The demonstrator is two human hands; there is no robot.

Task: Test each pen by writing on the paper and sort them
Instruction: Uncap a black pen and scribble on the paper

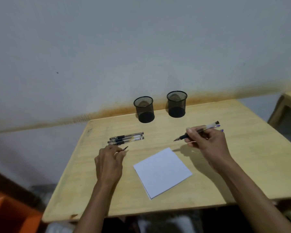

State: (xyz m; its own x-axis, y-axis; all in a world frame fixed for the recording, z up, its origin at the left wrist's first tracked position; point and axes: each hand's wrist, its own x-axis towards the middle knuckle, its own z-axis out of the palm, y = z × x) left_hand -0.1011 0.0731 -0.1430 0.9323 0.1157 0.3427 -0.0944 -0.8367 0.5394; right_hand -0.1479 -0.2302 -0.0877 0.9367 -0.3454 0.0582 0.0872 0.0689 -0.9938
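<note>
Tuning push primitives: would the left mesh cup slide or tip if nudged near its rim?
Likely tips: the left mesh cup stands tall on a narrower base. Probably light, since it is see-through mesh and looks empty. The smooth table may let it slide if pushed low.

Wall (pixel 107 47): plain, pale grey-blue, matt; one small dark speck at left; an orange-brown stain band runs along its lower part, level with the far edge of the furniture.
Surface (pixel 242 165): light wood desk with visible grain, rounded corners, a raised lip along the edges; a chip at the near left corner.
Second wooden piece (pixel 286 111): light wood frame at far right, only partly in view.
Orange object (pixel 10 211): lower left, below the desk, indistinct.
Light: dim, even, with soft shadows falling on the wood.
</note>
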